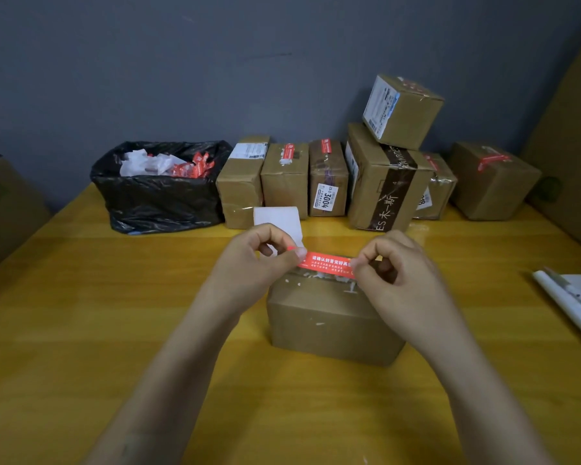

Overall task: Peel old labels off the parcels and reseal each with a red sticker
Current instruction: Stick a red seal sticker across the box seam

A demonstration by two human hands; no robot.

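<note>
- Yellow wood is covering the surface (81, 330), which is running back to a grey-blue wall (182, 62).
- A brown parcel (329, 323) is lying near the middle of the surface, right under the hands. Its top is showing torn white scraps, so the old label looks already peeled.
- The left hand (259, 260) is pinching the left end of a red sticker (326, 263) between thumb and forefinger, and the right hand (396, 263) is pinching the right end the same way. Both grips are clamped on the sticker, stretching it flat.
- The sticker's long axis is running left to right, over the far part of the parcel's top. Whether it is touching the cardboard yet cannot be told.
- The parcel is sitting directly below the grips and slightly nearer. Both hands are equally close, so pressing down evenly looks like the step in hand.
- A white strip of paper (279, 219) is showing just behind the left hand; whether that hand is holding it is unclear.
- A row of parcels (284, 182) is standing along the wall, several wearing red stickers, others white labels.
- A black bin bag (155, 196) at the far left is holding white and red scraps, and rolled white paper (571, 303) is lying at the right edge.
</note>
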